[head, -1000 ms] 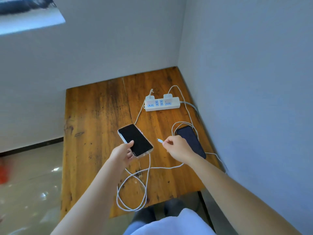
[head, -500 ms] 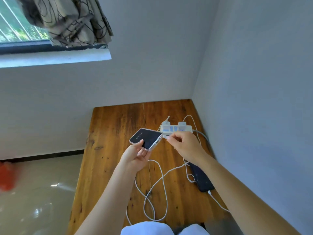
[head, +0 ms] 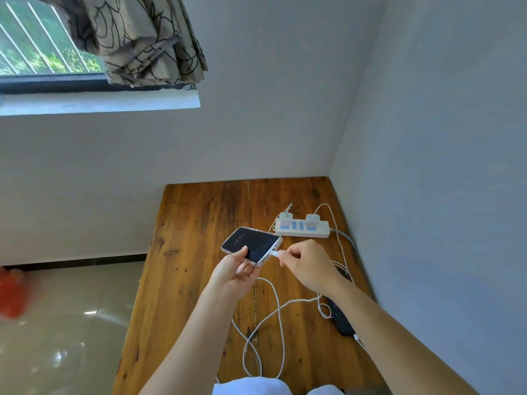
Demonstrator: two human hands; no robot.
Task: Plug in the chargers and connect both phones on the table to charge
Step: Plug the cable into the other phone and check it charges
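My left hand [head: 235, 273] holds a phone in a clear case [head: 251, 244] above the wooden table [head: 196, 252], its dark screen showing a clock. My right hand [head: 306, 265] pinches the white cable plug [head: 274, 253] at the phone's end edge; whether the plug is fully seated I cannot tell. Its white cable [head: 278, 309] loops down over the table. A second dark phone [head: 340, 319] lies at the right edge, partly under my right forearm, a white cable at its near end. Two white chargers [head: 285, 217] [head: 312, 219] sit in the white power strip [head: 302, 228].
The table stands in a corner, with grey walls right behind and to the right of it. A window with a patterned curtain [head: 142, 38] is high on the left. Glossy tile floor [head: 65, 323] and a blurred orange object [head: 11, 295] lie to the left.
I lifted the phone off the table and brought the cable plug to its end edge. Its screen now shows a clock. The camera has tilted upward.
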